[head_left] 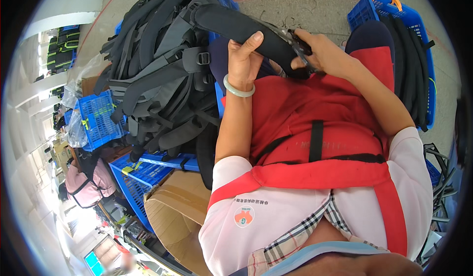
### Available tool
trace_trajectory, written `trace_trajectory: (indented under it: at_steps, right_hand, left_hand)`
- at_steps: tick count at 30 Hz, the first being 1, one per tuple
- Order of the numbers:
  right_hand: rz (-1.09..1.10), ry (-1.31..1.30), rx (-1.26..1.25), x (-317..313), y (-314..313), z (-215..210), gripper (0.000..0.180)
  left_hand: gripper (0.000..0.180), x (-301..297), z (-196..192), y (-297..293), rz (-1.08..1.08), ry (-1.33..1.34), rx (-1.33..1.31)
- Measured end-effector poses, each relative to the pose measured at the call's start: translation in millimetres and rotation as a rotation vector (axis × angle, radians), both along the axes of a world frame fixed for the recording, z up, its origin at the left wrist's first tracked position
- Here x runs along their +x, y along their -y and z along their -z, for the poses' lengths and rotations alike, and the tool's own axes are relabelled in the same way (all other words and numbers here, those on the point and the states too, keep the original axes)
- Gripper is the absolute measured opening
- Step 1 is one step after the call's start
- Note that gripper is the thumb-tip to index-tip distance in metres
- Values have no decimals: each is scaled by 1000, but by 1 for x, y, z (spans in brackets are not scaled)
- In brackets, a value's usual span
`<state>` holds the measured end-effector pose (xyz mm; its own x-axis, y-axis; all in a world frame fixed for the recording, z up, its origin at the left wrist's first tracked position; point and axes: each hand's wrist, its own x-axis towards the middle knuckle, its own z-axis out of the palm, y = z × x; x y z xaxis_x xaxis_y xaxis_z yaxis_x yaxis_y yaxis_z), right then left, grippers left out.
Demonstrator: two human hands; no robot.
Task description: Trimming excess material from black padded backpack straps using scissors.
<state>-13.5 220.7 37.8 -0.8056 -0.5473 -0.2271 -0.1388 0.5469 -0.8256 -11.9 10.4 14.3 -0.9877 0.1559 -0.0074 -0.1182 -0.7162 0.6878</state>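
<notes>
A black padded shoulder strap (226, 23) runs from the heap at the left across my knees. My left hand (245, 59), with a pale bangle at the wrist, grips the strap's near edge, thumb on top. At the strap's right end my right hand (326, 54) is closed round dark-handled scissors (297, 44). Their metal blades lie close against the strap; whether they touch it I cannot tell. The lower part of the strap's right end is partly hidden by the right hand. Beneath both hands spreads my red apron (300, 108).
Grey and black straps with buckles form a big heap (157, 64) on my left. A blue crate (427, 86) with black padded pieces stands at the right. Blue crates (101, 116) and an open cardboard box (180, 207) are at the left. Thread scraps lie on the floor (305, 10).
</notes>
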Motion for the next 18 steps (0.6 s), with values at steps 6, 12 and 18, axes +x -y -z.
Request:
trace_trajectory:
  at_steps: [6, 12, 18]
  right_hand:
    - [98, -96, -288, -1, 0, 25, 45]
    - [251, -123, -355, -2, 0, 19, 31]
    - [123, 0, -325, 19, -7, 24, 33]
  left_hand:
    - [14, -2, 7, -3, 36, -1, 0]
    - [35, 8, 17, -28, -39, -69, -381]
    - [30, 5, -5, -16, -210, -205, -428]
